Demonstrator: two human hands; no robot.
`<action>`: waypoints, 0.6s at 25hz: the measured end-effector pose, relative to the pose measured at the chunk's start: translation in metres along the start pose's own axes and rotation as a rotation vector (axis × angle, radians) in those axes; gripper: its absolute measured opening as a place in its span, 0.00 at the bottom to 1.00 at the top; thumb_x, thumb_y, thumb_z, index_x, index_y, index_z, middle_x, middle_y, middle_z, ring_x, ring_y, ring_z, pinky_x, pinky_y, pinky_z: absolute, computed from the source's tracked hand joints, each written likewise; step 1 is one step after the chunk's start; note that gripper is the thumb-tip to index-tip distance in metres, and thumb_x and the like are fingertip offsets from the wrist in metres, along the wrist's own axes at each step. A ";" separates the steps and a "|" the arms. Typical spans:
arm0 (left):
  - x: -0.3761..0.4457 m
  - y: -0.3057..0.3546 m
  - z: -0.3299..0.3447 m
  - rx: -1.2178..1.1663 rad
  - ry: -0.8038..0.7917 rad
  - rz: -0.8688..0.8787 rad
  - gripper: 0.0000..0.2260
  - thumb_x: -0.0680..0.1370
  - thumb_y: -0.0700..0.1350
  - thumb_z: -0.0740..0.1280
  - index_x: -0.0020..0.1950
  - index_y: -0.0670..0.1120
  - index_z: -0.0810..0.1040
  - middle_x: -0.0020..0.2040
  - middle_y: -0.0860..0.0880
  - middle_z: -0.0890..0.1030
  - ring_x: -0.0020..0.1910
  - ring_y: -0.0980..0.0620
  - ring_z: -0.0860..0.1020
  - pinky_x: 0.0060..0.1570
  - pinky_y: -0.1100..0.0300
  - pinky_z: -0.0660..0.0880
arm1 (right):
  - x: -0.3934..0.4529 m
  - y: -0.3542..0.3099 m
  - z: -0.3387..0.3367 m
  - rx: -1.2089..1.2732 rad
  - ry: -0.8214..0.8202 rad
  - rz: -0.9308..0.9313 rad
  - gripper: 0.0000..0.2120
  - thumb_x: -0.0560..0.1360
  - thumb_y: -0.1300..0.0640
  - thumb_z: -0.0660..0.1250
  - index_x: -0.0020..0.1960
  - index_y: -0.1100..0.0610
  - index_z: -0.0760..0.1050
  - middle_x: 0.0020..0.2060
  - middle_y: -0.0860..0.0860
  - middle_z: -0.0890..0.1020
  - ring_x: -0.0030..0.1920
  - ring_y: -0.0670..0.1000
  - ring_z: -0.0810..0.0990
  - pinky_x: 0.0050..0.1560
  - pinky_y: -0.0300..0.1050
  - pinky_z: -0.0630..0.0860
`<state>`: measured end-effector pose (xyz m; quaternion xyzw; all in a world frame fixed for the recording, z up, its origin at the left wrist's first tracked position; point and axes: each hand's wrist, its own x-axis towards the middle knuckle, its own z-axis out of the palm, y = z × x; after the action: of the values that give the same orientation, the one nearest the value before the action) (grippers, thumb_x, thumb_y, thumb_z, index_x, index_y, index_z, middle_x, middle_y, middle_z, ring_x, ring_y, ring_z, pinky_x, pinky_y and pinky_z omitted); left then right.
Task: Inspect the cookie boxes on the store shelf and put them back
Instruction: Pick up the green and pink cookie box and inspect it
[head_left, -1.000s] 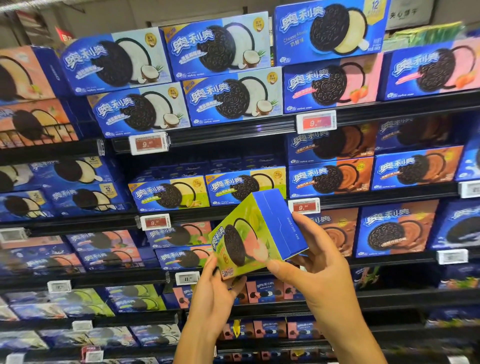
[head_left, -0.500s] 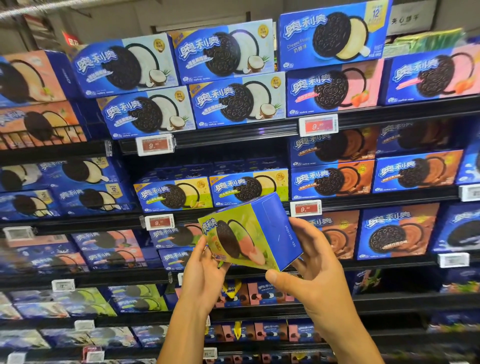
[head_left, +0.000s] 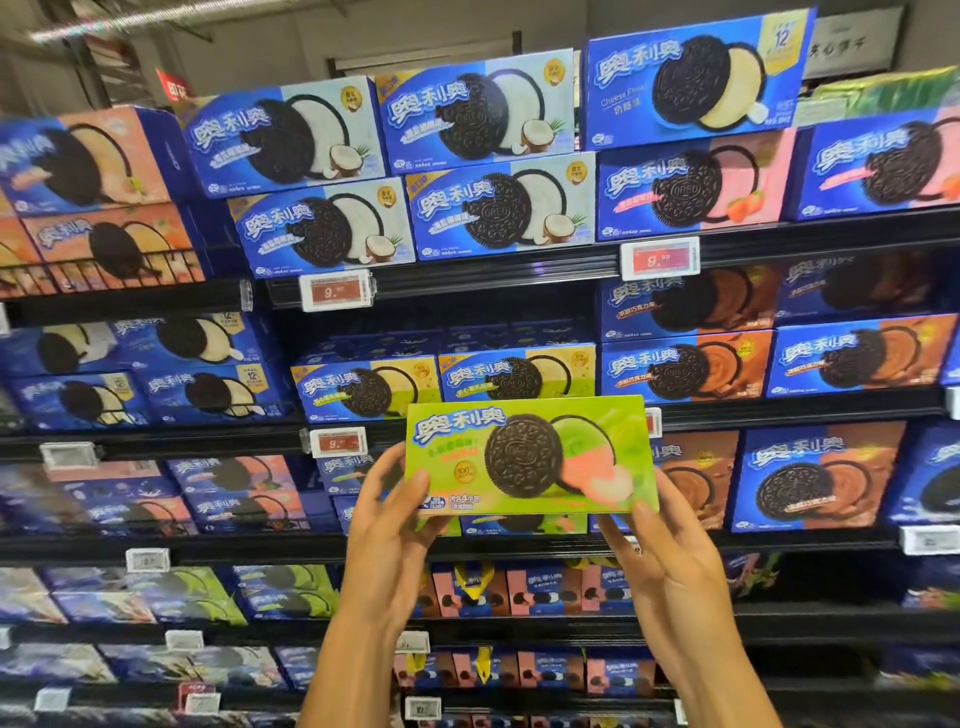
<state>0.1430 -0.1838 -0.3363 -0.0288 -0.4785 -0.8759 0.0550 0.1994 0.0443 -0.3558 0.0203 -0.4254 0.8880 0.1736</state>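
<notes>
I hold a green cookie box (head_left: 530, 457) upright with its front face toward me, in front of the third shelf. It shows a dark sandwich cookie with green and pink cream. My left hand (head_left: 387, 525) grips its lower left corner, thumb on the front. My right hand (head_left: 660, 551) grips the lower right corner, fingers behind the box. More boxes with the same green face (head_left: 524, 524) lie on the shelf directly behind and below it, mostly hidden.
Blue cookie boxes fill the shelves: coconut ones (head_left: 498, 208) above, yellow-green ones (head_left: 514, 376) just behind the held box, chocolate ones (head_left: 815, 478) at right. Red price tags (head_left: 337, 442) clip to the shelf edges. Small pink packs (head_left: 540, 587) stand below.
The box has turned from an angled pose showing its blue end to a level pose with its front facing me. Both hands shifted to its lower corners.
</notes>
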 end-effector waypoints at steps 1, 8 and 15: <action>-0.003 0.003 0.003 0.027 0.003 0.020 0.21 0.70 0.42 0.72 0.62 0.49 0.77 0.60 0.42 0.83 0.58 0.39 0.81 0.60 0.35 0.73 | 0.000 0.002 0.002 -0.074 0.038 0.005 0.21 0.77 0.59 0.66 0.70 0.55 0.75 0.63 0.52 0.83 0.63 0.51 0.81 0.58 0.45 0.79; -0.022 -0.002 0.029 0.307 0.092 0.248 0.26 0.64 0.49 0.77 0.60 0.56 0.76 0.57 0.53 0.84 0.57 0.53 0.82 0.53 0.53 0.80 | -0.014 0.004 0.037 -0.584 0.119 -0.100 0.20 0.80 0.51 0.68 0.71 0.43 0.72 0.62 0.31 0.79 0.60 0.29 0.75 0.55 0.27 0.74; -0.039 -0.005 0.057 0.609 -0.170 0.327 0.30 0.69 0.49 0.79 0.66 0.66 0.70 0.62 0.66 0.77 0.63 0.65 0.76 0.56 0.64 0.78 | -0.023 0.013 0.065 -0.452 -0.005 0.012 0.37 0.70 0.30 0.60 0.77 0.39 0.62 0.72 0.37 0.72 0.71 0.41 0.71 0.71 0.47 0.68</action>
<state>0.1809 -0.1303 -0.3135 -0.1600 -0.7097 -0.6671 0.1604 0.2094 -0.0198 -0.3286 -0.0195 -0.6143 0.7709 0.1671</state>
